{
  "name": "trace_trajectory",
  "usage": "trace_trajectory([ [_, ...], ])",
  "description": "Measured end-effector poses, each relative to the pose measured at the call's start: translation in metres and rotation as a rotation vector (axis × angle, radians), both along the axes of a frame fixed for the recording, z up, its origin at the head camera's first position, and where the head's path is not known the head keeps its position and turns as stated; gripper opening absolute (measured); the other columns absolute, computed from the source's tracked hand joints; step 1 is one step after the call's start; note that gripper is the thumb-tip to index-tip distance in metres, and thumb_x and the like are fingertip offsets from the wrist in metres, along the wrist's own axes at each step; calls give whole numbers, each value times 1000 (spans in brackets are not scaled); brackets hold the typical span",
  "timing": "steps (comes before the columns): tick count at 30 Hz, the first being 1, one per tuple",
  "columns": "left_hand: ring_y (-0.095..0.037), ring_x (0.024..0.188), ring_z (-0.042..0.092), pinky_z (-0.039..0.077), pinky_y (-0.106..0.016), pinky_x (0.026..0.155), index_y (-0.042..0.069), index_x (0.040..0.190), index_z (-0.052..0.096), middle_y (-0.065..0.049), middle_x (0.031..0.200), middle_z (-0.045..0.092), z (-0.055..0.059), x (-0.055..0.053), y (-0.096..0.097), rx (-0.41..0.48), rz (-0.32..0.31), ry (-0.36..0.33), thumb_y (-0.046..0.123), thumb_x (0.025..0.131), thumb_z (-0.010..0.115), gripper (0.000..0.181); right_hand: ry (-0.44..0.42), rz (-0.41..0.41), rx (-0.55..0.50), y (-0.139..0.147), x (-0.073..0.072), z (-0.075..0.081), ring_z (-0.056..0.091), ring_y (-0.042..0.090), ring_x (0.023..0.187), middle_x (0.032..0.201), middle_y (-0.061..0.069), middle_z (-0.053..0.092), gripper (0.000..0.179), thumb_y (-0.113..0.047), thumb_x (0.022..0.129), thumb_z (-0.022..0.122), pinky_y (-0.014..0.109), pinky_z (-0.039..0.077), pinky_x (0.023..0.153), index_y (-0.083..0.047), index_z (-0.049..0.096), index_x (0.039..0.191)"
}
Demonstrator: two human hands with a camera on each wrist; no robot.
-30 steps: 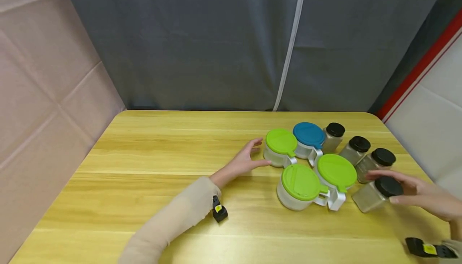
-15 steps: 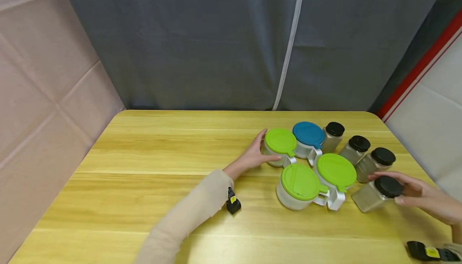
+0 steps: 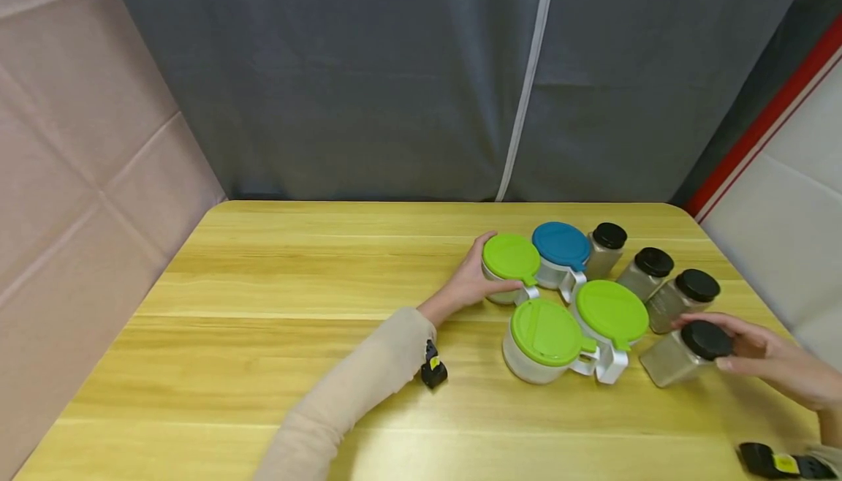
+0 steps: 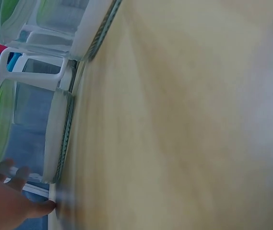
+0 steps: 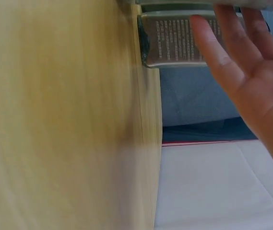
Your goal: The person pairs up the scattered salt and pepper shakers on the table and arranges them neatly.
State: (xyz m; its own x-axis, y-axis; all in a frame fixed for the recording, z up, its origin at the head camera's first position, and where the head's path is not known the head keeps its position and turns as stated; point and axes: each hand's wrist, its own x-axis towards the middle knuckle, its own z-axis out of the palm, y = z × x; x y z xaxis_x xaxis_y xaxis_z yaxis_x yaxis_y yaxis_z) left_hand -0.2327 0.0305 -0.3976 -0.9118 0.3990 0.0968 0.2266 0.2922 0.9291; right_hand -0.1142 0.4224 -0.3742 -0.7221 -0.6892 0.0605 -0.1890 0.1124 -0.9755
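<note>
My left hand (image 3: 471, 280) is curled round a green-lidded seasoning jar (image 3: 510, 265), thumb on the near side by its white handle and fingers on the far side. In the left wrist view that clear jar (image 4: 30, 127) sits between thumb and fingers. My right hand (image 3: 766, 353) grips a clear square spice jar with a black lid (image 3: 705, 340), thumb at the near side of the lid and fingers behind. In the right wrist view the right hand's fingers (image 5: 237, 38) extend along the jar at the top edge, most of which lies outside the picture.
Between the hands are two more green-lidded jars (image 3: 547, 331) with white handles and a blue-lidded jar (image 3: 561, 244). Three other black-lidded spice jars (image 3: 653, 262) line the right side. The wooden table (image 3: 296, 283) meets a grey curtain (image 3: 368, 101) behind and a white panel on the right.
My left hand has moved right and closed round the back-left green-lidded jar, after being just beside it. My right hand has stayed almost still at the front black-lidded jar.
</note>
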Motion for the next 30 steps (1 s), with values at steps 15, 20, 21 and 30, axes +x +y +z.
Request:
trace_trajectory([
  [15, -11, 106, 45, 36, -26, 89, 10, 134, 29, 0, 121, 44, 2, 0, -7, -20, 43, 111, 36, 60, 80, 94, 197, -333, 260, -21, 11, 7, 42, -3, 108, 125, -7, 41, 49, 14, 85, 45, 21, 46, 70, 6, 31, 131],
  [20, -11, 106, 45, 37, -27, 89, 12, 133, 31, 0, 122, 44, 3, 0, -14, -46, 43, 129, 38, 60, 79, 92, 181, -473, 402, -25, 12, 9, 43, -7, 98, 120, -19, 39, 47, -1, 88, 51, 22, 44, 63, -4, 36, 132],
  [21, -11, 106, 45, 36, -28, 89, 13, 133, 31, 0, 122, 44, 3, 0, -15, -52, 42, 132, 38, 60, 79, 91, 175, -497, 419, -26, 13, 9, 43, -7, 96, 119, -20, 39, 47, -3, 88, 52, 22, 44, 63, -6, 37, 132],
  [30, -11, 108, 44, 35, -31, 91, 14, 133, 33, 0, 122, 45, 11, 8, -39, -107, 39, 134, 42, 59, 78, 91, 204, -616, 434, -31, 17, 14, 45, -8, 86, 112, -25, 42, 47, -4, 86, 57, 18, 43, 58, -15, 43, 130],
])
